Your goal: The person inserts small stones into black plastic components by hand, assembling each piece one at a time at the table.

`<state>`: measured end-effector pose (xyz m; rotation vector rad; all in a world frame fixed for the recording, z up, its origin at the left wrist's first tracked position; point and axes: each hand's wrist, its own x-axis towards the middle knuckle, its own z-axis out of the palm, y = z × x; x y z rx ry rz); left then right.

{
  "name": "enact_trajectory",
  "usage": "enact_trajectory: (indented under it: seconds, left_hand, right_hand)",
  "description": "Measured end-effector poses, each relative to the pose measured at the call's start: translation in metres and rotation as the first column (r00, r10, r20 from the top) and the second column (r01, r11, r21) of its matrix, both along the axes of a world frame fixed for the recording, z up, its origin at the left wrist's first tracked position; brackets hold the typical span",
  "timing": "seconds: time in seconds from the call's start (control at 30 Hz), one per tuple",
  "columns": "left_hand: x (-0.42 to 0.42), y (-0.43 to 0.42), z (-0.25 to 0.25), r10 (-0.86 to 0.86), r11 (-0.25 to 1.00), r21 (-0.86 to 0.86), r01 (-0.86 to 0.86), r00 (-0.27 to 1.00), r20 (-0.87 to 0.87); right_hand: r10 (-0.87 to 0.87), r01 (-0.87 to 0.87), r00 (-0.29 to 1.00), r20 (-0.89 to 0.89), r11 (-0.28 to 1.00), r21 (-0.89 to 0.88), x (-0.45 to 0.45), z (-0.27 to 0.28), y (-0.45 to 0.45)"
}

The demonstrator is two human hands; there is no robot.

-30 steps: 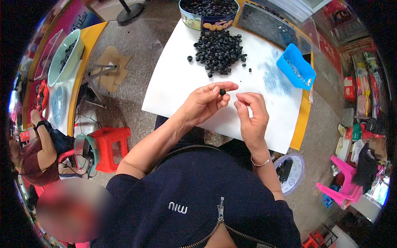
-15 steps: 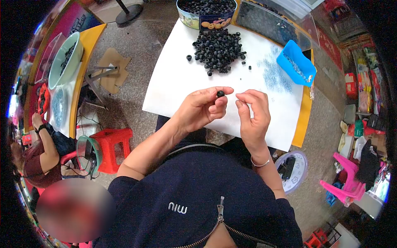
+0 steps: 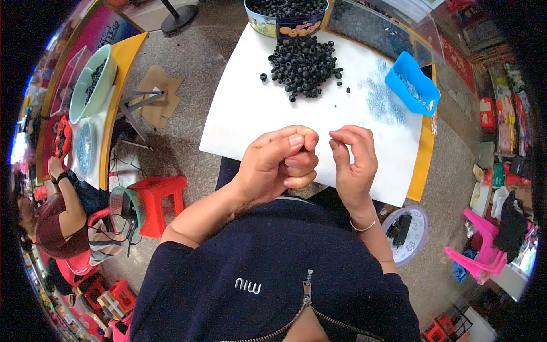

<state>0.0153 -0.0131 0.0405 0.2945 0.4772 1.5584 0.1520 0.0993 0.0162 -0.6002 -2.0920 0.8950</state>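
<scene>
beads (image 3: 303, 64), one main pile; left hand (image 3: 272, 161) curled together; right hand (image 3: 354, 164), can't tell

From my head view, the one text I can read is the white lettering (image 3: 248, 286) "miu" on the chest of the navy zip top (image 3: 211, 251), and it stands upside down to me. On the oval tin (image 3: 262, 26) I make out small pale marks on the dark label above the pictured cookies, too small to read. The purple board (image 3: 108, 28) at the left carries white characters that I cannot make out at this angle.
</scene>
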Motion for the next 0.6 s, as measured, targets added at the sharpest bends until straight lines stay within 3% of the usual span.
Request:
enact_trajectory:
  seconds: [0.17,0.37,0.53,0.6]
  left_hand:
    - [-0.007,0.006,-0.016,-0.065,0.993,0.112,0.045,0.982,0.175]
    - [-0.007,0.014,-0.035,-0.006,0.984,0.179,-0.023,0.987,0.16]
    - [-0.004,0.018,-0.038,0.078,0.995,0.05,-0.082,0.994,0.072]
    - [-0.002,0.02,-0.039,0.098,0.995,-0.003,-0.098,0.995,0.025]
  right_hand:
    - [-0.011,0.011,1.0,-0.007,1.0,-0.024,0.0,0.004,0.0]
    - [-0.013,0.013,0.999,-0.039,1.0,-0.014,0.0,0.009,0.003]
    - [-0.011,0.01,0.997,-0.073,1.0,-0.013,-0.002,0.017,0.001]
    - [0.039,-0.034,0.998,-0.042,0.993,0.109,-0.006,0.018,0.002]
